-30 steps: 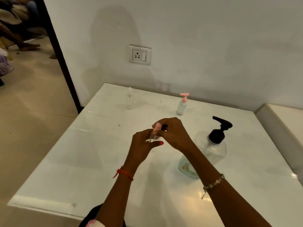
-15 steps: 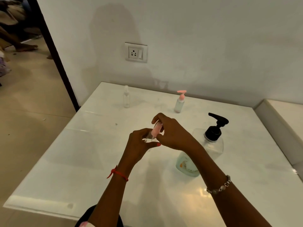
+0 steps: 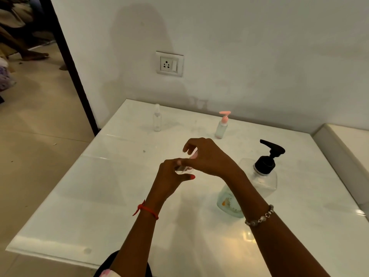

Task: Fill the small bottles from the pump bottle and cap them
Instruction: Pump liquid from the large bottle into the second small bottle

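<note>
Above the middle of the glossy white bench [image 3: 95, 196], I see the two hands meeting in the air. The left hand [image 3: 171, 176] curls round a small clear plastic bottle [image 3: 182, 170], held tilted and off the bench. The right hand [image 3: 209, 156] arches over the bottle's top, its fingertips pinching a blurred pink cap [image 3: 192, 155]; I cannot tell whether the cap touches the neck. The large clear pump bottle with a black pump head [image 3: 266, 172] stands on the bench just beyond the right forearm. At the far edge, near the wall, stand a slim clear capped bottle [image 3: 157, 120] and, well apart from it, a small bottle with a pink pump [image 3: 221, 126].
</note>
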